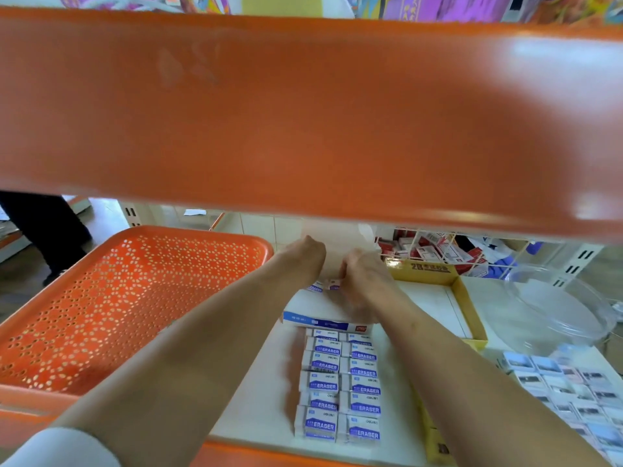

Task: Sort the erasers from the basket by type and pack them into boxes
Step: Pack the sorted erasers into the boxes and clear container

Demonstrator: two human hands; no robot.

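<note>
Two rows of white erasers (340,385) with blue ERASER labels lie on the white shelf in front of me. Behind them stands a white and blue box (323,323). Over the box, my left hand (303,261) and my right hand (362,274) meet, fingers curled down around small blue-labelled erasers (325,285). Which hand holds them is hard to tell through the blur. An empty orange perforated basket (111,298) sits to the left. A yellow open box (465,298) stands to the right, its white floor bare.
An orange shelf edge (303,112) crosses the upper view close to my head. A clear plastic bowl (556,308) sits at right, with several picture-printed erasers (573,389) in front of it. A wire rack of red and white packs (438,252) stands behind. A person's dark legs (43,227) are at far left.
</note>
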